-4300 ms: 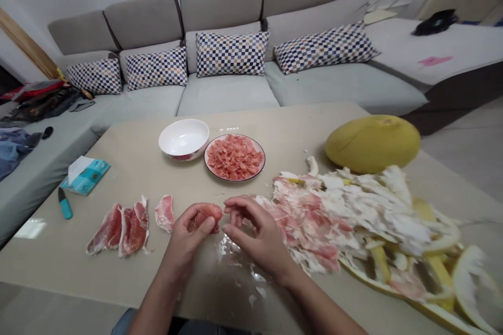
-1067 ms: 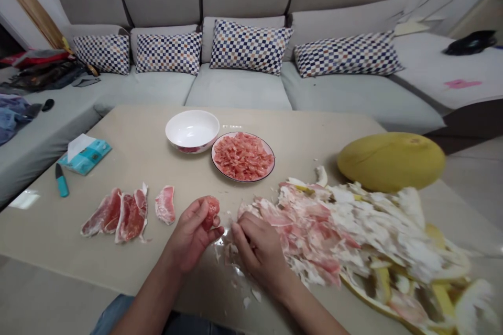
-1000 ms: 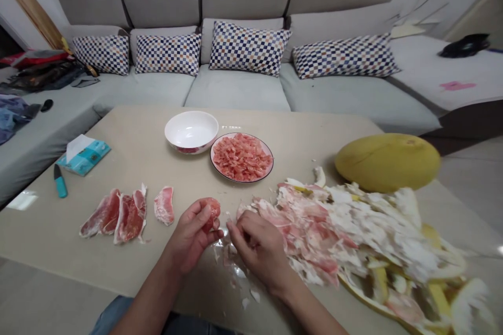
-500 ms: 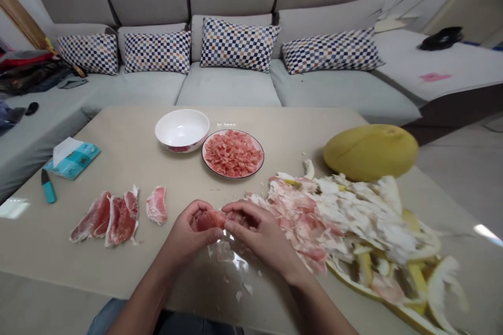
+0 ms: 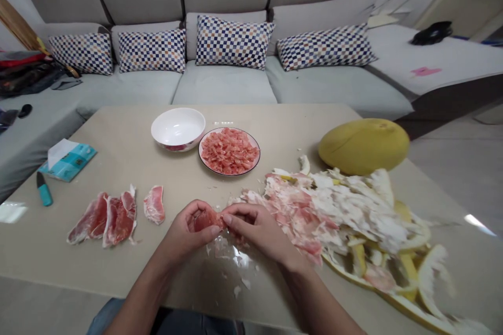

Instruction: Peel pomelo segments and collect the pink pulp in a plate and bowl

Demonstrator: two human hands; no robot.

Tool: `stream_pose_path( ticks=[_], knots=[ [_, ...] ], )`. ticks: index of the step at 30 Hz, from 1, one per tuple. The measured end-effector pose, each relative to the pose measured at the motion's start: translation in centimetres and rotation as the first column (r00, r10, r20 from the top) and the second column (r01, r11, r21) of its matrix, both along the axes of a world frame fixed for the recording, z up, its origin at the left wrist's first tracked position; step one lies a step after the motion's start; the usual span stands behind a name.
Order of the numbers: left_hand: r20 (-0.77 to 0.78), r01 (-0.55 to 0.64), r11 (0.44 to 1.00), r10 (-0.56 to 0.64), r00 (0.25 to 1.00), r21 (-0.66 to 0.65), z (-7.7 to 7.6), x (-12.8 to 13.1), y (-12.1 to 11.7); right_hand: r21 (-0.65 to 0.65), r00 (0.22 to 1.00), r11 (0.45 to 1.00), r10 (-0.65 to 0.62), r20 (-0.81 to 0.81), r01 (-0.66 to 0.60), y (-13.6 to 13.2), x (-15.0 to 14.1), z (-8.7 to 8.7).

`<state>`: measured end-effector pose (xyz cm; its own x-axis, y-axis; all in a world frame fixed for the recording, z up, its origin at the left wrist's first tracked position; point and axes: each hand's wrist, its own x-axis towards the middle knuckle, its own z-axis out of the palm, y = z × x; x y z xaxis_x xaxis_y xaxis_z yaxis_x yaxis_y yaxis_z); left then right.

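The left hand (image 5: pixel 187 234) cradles a fruit piece (image 5: pixel 205 220), the right hand (image 5: pixel 259 227) pinching its end; likely light, slippery and easily torn, it is best cupped mid-length.

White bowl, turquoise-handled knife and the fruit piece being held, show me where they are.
White bowl (image 5: pixel 178 125): head view, on its bare inner surface.
Turquoise-handled knife (image 5: pixel 45 196): head view, on its handle.
Held fruit piece (image 5: pixel 205 220): head view, on its exposed reddish flesh.

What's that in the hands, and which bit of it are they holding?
A fruit piece: the left hand holds its left end, and the right hand pinches its right end.
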<state>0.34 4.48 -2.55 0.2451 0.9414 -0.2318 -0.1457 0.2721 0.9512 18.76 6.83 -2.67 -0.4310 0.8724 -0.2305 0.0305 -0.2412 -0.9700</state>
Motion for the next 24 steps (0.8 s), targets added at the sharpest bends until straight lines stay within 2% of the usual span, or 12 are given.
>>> stream_pose_path(
  ticks=[6, 14, 19, 24],
  knots=[
    [0.104, 0.051, 0.999, -0.051, 0.993, 0.0, 0.3, -0.1, -0.1, -0.086, 0.986, 0.994, 0.046, -0.162, -0.061, 0.2, 0.3, -0.7],
    [0.113, 0.032, 0.999, -0.034, 0.993, 0.021, -0.2, -0.2, 0.1, -0.169, 0.933, 0.985, -0.041, -0.358, -0.022, 0.4, 0.1, -1.3],
    [0.07, 0.04, 0.999, -0.042, 0.997, 0.024, -0.2, -0.1, 0.2, -0.214, 0.924, 0.976, -0.038, -0.38, -0.048, 0.6, -0.3, -1.4],
    [-0.071, 0.056, 0.998, -0.053, 0.996, 0.039, -0.2, -0.2, 0.2, -0.207, 0.95, 0.973, 0.032, -0.31, -0.101, 0.8, -0.7, -1.3]
  ],
)
